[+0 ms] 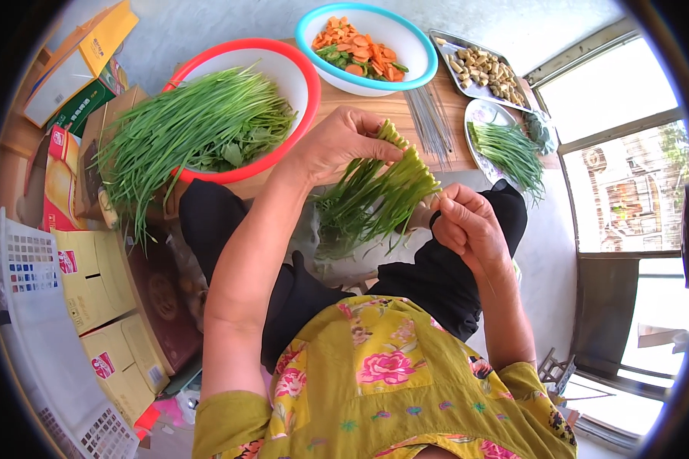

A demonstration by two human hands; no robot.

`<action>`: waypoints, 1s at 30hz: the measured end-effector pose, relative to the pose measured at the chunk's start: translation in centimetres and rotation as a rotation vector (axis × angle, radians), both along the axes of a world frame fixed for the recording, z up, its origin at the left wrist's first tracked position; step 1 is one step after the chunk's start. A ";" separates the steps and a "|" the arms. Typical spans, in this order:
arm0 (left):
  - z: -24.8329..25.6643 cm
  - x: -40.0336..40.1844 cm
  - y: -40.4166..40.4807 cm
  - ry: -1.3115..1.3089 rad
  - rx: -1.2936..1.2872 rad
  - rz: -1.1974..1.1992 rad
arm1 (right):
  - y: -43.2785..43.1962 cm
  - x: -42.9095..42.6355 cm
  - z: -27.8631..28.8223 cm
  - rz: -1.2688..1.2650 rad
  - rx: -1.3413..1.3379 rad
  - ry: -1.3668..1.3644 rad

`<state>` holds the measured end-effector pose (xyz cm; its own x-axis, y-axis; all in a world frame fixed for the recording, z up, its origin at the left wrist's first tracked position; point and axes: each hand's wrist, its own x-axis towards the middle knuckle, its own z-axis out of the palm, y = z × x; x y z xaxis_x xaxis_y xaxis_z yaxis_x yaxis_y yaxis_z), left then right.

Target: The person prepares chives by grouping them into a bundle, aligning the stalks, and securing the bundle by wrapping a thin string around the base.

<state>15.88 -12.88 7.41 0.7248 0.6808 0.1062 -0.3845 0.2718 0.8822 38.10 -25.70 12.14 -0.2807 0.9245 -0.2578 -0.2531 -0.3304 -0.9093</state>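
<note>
My left hand (pixel 353 137) pinches a row of green chive stalks (pixel 387 183) near their pale cut ends. The stalks sit side by side in a band, and their leafy ends hang down over my lap. At the lower right end of the band, my right hand (pixel 465 221) grips a thin metal skewer (pixel 437 197) between thumb and fingers. Much of the skewer is hidden by the hand and the stalks. On the wooden table (pixel 373 109) beyond lie several loose thin skewers (pixel 430 123).
A red-rimmed basin (pixel 304 97) holds long chives and leafy greens. Behind stands a blue-rimmed basin (pixel 367 86) of sliced carrots and green pieces. A metal tray (pixel 482 94) bears short tan pieces; a plate (pixel 476 112) holds more chives. Cardboard boxes (pixel 97 281) and a white plastic basket (pixel 46 338) flank my left.
</note>
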 end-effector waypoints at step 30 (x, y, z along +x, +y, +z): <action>-4.2 3.6 1.5 0.307 -0.090 0.519 | 16.2 31.7 4.3 -0.903 0.734 -1.138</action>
<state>19.51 -11.42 3.20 0.2843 0.9500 -0.1288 -0.2187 0.1951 0.9561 69.83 -9.47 16.40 0.4078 0.6848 0.6040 0.7623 0.1088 -0.6380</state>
